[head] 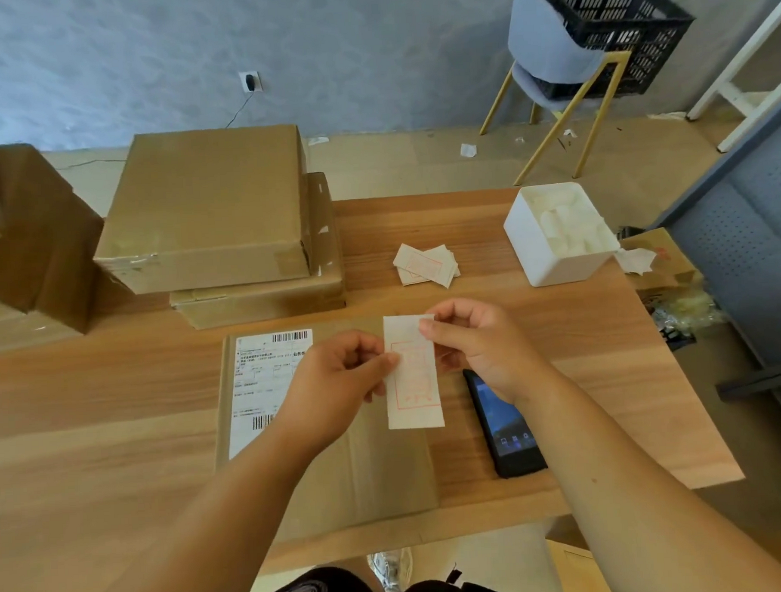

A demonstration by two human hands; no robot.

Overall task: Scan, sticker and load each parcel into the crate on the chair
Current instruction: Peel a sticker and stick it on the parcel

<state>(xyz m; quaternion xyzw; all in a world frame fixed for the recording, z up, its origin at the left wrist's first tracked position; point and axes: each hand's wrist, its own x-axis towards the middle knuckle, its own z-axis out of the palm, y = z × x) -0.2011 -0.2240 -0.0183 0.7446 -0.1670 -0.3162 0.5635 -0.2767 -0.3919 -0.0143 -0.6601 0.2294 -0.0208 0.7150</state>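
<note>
A flat cardboard parcel [342, 472] with a white shipping label [258, 382] lies on the wooden table [94, 420] in front of me. Above it I hold a white sticker [414, 384] with a red printed frame. My left hand [338, 378] pinches its left edge, and my right hand [476, 345] pinches its top right corner. A black phone [504, 429] lies screen up just right of the parcel. The black crate [623, 30] sits on the grey chair [548, 56] at the far right, beyond the table.
Two stacked cardboard boxes [215, 214] stand at the back left, with brown wrapping [28, 235] beside them. A small pile of stickers [425, 265] and a white tub [556, 235] of peeled backings sit at the back right. A grey shelf frame [744, 244] stands right of the table.
</note>
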